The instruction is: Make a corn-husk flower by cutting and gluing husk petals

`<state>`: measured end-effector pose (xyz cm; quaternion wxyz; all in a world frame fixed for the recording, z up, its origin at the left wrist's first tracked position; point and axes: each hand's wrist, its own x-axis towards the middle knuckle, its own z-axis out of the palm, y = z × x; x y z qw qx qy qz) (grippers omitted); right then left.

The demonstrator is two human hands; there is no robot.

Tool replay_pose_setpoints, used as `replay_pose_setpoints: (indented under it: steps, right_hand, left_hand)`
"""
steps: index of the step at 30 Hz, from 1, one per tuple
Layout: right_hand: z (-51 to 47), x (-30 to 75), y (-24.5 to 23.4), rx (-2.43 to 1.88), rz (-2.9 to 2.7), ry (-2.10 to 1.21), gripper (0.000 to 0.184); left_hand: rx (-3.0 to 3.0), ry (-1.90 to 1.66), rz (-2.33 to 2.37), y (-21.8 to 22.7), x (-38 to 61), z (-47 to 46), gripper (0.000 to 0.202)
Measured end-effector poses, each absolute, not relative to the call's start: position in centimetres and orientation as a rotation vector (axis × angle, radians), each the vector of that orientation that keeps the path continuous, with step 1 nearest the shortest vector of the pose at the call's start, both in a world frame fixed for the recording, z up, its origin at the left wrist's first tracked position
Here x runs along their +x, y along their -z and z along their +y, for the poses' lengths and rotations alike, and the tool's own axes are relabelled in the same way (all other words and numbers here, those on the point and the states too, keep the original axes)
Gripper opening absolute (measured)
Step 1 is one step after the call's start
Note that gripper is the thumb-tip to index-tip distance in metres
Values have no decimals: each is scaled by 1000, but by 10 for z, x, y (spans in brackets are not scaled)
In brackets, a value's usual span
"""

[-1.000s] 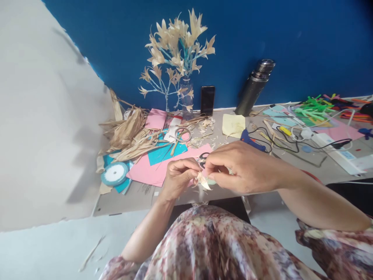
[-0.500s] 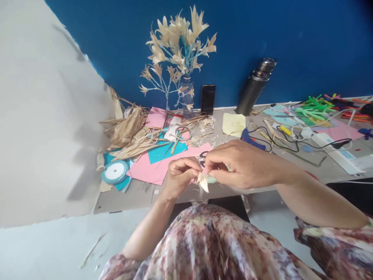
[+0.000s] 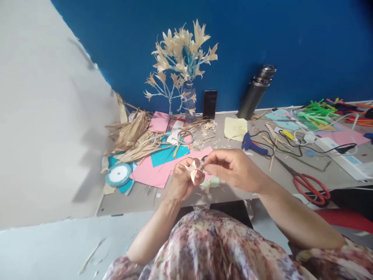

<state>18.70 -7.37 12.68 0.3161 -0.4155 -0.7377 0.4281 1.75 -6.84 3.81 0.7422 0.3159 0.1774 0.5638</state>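
Observation:
A small cream husk flower [image 3: 193,175] with several pointed petals faces up in my left hand [image 3: 180,186]; its fingers close around the base from below. My right hand [image 3: 233,167] pinches at the flower's right side, thumb and forefinger together by a petal tip. Both hands are just above the near edge of the table, over pink paper [image 3: 151,171]. Behind them a bunch of matching finished flowers [image 3: 186,46] stands in a clear bottle [image 3: 190,97]. The flower's underside is hidden by my left fingers.
Dried husks [image 3: 131,136] and a ribbon spool [image 3: 118,175] lie left. A blue glue gun [image 3: 253,146], orange-handled scissors [image 3: 310,186] and a white power strip [image 3: 338,157] with cables are on the right. A phone [image 3: 210,104] and dark flask [image 3: 256,93] lean against the wall.
The flower has turned from pointing down to facing up, its petals now spread. My right hand has drawn back slightly and lower, and the scissors have come into sight as the view shifted.

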Motion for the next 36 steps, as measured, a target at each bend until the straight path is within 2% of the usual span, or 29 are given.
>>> replay_pose_setpoints:
  steps: [4,8,11,14,16,19,23,36]
  right_hand:
    - [-76,178,-119,-1164,-1896,-1241,22]
    - [-76,180,-112,-1164,-1893,-1137,20]
    - [-73,190,-102,-1132,-2040,-1113,28]
    - [-68,198,-93,-1322,-2149,-740,34]
    - [-65,199,-92,-1373,-2050,-593,26]
    - [-63,195,-96,-1274,-1890,-811,13]
    - [-60,186,-102,-1111,-1811,-1042,14]
    - [-60,169,-97,-983,-1735,-1150,20]
  left_hand:
    - [658,-1247,424,-38,18,-67,32]
    - [597,-1238,380,-35,19,-67,31]
    - [497,-1237,336,-35,17,-68,30]
    - [447,-1224,332,-37,16,-69,28]
    - [469,-1213,347,-38,18,-70,29]
    - [535,-1200,383,-39,22,-70,32]
    - [615,-1208,442,-38,26,-68,34]
    - [608,-1381,628,-32,19,-67,27]
